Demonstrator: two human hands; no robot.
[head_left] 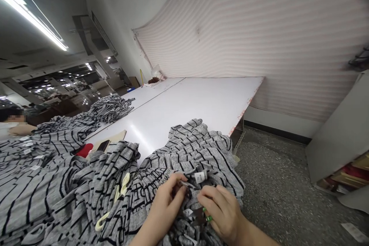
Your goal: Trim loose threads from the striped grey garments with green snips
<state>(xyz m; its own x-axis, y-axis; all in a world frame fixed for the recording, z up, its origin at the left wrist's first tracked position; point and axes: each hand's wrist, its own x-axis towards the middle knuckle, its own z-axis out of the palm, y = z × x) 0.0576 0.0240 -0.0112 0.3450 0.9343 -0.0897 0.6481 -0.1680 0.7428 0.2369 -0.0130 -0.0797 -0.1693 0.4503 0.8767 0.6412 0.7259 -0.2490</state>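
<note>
A grey knit garment with black stripes point(190, 153) lies bunched in front of me, a white label point(199, 177) standing up from it. My left hand point(168, 200) is closed, pinching a fold of the garment just left of the label. Just below and right of the label, my right hand point(220, 207) is closed, its fingertips at the fabric. Bright green parts of a small object point(208, 218) show under its lower fingers; the rest is hidden, so its kind is unclear. Pale yellow strips point(124, 184) lie on the cloth to the left.
More striped garments point(31, 188) spread leftward, with another pile point(112, 107) farther back. A phone point(103, 145) and a red object point(84, 150) lie among them on the white table point(178, 103). A person point(14, 123) is at far left. A grey cabinet point(340, 138) stands right.
</note>
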